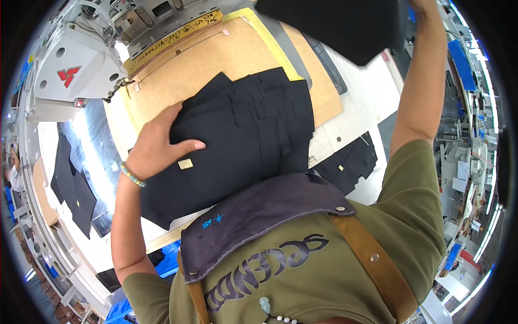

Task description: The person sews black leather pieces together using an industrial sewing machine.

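Left grip (pixel 156 143): spread open, laid over the left edge of the black stack, thumb well apart from the fingers.
Right grip (pixel 423 4): raised high, mostly cut off by the upper edge; impossible to tell whether open or closed.
Raised black panel (pixel 334 24): up in the air just beside the right grip, apparently held there, slightly blurred.
Black stack (pixel 226 156): on the counter (pixel 372 81) before the torso, staggered in layers, bearing a small yellow tag (pixel 185 164).
Step in hand: judged as moving one flat panel while steadying the rest.
Next move: probably calls for lowering the panel flat, without creasing or dragging the layers; unable to tell where.
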Demonstrator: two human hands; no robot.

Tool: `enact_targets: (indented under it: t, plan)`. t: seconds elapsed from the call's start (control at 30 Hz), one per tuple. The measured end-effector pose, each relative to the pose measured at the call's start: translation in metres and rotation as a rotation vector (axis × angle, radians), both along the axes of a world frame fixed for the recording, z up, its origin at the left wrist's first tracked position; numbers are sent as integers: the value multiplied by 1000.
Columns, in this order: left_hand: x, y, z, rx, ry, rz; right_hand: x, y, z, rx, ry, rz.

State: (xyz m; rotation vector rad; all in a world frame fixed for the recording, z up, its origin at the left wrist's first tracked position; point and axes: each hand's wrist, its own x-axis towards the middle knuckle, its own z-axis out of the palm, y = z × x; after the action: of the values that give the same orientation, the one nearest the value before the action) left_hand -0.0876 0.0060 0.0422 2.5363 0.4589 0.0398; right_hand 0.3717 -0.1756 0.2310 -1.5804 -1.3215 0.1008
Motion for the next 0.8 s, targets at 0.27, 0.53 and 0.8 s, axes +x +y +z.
enact_targets:
  t: [0.27, 0.53, 0.8]
  plan:
    - [-5, -35, -12, -5, -103, 59, 28, 98, -184, -611, -433, 165]
    - [4, 11, -16, 152, -436, 94, 32, 223, -241, -534, -324, 115]
    - [76, 46, -38, 473, -376, -170, 9, 295, -252, -390, -339, 99]
